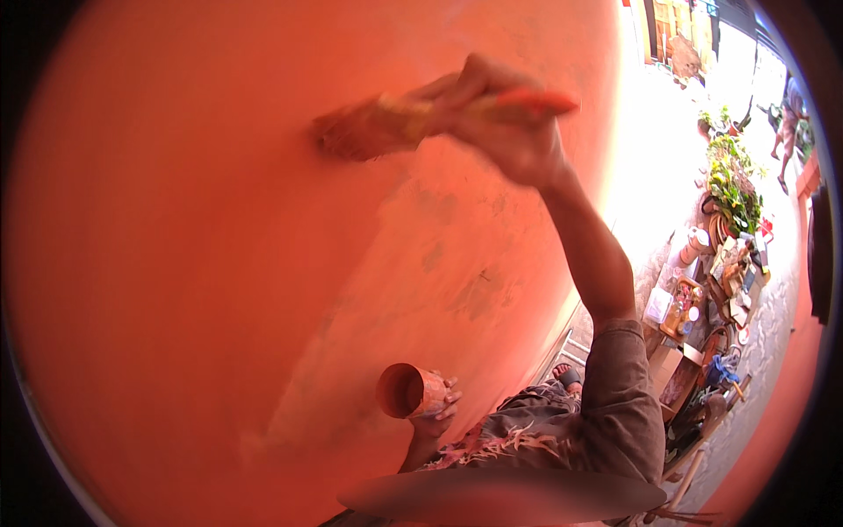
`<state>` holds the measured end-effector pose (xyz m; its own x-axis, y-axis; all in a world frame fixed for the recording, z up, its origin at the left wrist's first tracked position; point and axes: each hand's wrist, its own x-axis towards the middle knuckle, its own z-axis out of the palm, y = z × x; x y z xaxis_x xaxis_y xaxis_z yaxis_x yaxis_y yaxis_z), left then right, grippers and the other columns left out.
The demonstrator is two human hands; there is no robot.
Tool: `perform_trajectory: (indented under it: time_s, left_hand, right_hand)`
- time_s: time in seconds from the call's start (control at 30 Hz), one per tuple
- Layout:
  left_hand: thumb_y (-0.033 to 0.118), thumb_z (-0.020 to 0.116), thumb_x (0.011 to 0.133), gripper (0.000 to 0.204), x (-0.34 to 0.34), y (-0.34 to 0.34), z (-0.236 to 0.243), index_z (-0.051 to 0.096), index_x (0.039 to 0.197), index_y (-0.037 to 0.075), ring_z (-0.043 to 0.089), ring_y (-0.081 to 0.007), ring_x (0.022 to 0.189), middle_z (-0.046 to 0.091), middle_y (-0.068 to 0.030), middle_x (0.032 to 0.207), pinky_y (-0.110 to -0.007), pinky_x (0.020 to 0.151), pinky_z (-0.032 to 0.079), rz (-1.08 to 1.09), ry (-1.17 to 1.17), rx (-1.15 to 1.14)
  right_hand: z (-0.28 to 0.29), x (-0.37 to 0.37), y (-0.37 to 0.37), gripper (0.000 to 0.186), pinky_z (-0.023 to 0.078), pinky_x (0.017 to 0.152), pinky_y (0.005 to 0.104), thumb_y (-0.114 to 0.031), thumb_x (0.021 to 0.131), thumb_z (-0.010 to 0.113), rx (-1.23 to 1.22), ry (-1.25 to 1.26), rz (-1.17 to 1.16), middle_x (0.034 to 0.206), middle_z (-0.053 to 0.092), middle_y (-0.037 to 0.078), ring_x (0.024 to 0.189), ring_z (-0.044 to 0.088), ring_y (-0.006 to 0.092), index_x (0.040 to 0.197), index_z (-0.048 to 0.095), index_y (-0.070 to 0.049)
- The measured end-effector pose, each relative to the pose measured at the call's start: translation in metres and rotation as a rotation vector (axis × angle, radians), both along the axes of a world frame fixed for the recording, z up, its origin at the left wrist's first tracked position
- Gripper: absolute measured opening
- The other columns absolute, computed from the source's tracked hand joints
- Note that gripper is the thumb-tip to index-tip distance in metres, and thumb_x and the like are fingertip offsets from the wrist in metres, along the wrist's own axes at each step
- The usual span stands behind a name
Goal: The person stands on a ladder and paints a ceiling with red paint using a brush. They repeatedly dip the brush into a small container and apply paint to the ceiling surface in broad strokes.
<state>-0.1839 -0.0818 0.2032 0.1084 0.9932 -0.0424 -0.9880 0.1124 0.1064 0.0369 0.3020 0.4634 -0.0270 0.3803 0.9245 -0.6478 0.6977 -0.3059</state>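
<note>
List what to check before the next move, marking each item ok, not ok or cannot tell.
1. Paintbrush gripped in the right hand: ok.
2. Bristles against the orange wall: ok, apparently touching, though blurred.
3. Orange-stained cup secure in the left hand: ok, fingers around its side.
4. Paint left in the cup: cannot tell, its inside is dark.
5. Wall colour even: not ok, a paler, marked patch shows.
6. Footing: cannot tell, the support under the sandalled foot is unclear.
</note>
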Motion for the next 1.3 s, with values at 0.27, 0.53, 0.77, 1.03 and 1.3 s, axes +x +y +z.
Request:
perform_trajectory:
  time_s: [0.27, 0.53, 0.77, 1.03, 1.3]
  left_hand:
    - [0.042, 0.075, 0.085, 0.064, -0.006, 0.005, -0.006, 0.052, 0.135, 0.01, 0.051, -0.0326, 0.105, 0.045, -0.0161, 0.125, -0.031, 0.063, 0.057, -0.055, -0.046, 0.037]
    - [0.041, 0.076, 0.084, 0.063, 0.003, 0.012, 0.004, 0.053, 0.135, 0.012, 0.053, -0.0322, 0.106, 0.046, -0.0147, 0.124, -0.031, 0.063, 0.056, -0.058, -0.006, 0.009]
    - [0.041, 0.075, 0.083, 0.062, 0.007, 0.0, 0.008, 0.052, 0.131, 0.008, 0.05, -0.032, 0.103, 0.043, -0.0166, 0.122, -0.03, 0.064, 0.056, -0.041, 0.012, -0.051]
    - [0.044, 0.075, 0.083, 0.069, 0.003, 0.015, 0.008, 0.05, 0.137, 0.01, 0.05, -0.0335, 0.105, 0.043, -0.0185, 0.128, -0.031, 0.066, 0.056, -0.042, -0.008, 0.053]
    - [0.047, 0.074, 0.084, 0.071, 0.004, -0.009, -0.043, 0.048, 0.14, 0.011, 0.049, -0.0344, 0.107, 0.042, -0.0182, 0.13, -0.033, 0.068, 0.056, 0.078, -0.096, 0.083]
  right_hand:
    - [-0.035, 0.046, 0.187, 0.013, 0.061, 0.08, 0.034, -0.008, 0.091, 0.065, -0.419, 0.177, -0.241, 0.096, 0.069, 0.009, 0.088, 0.069, 0.0194, 0.092, 0.059, 0.004]
    - [-0.039, 0.001, 0.106, 0.016, 0.055, 0.075, 0.0349, 0.001, 0.079, 0.066, -0.018, -0.029, -0.866, 0.103, 0.073, 0.007, 0.091, 0.07, 0.0279, 0.091, 0.068, -0.008]
    - [-0.03, 0.035, 0.011, 0.013, 0.054, 0.073, 0.0342, -0.008, 0.093, 0.069, 0.002, -0.155, -0.006, 0.1, 0.072, 0.017, 0.086, 0.069, 0.0206, 0.09, 0.062, 0.002]
    - [-0.057, 0.078, 0.243, 0.009, 0.058, 0.077, 0.0333, -0.006, 0.093, 0.063, -0.456, 0.083, -0.559, 0.094, 0.067, 0.009, 0.082, 0.066, 0.0172, 0.087, 0.06, 0.0]
    - [-0.084, -0.029, 0.033, 0.016, 0.052, 0.059, 0.0283, 0.0, 0.083, 0.07, 0.05, -0.225, -0.894, 0.087, 0.07, 0.009, 0.067, 0.065, 0.0214, 0.099, 0.071, -0.006]
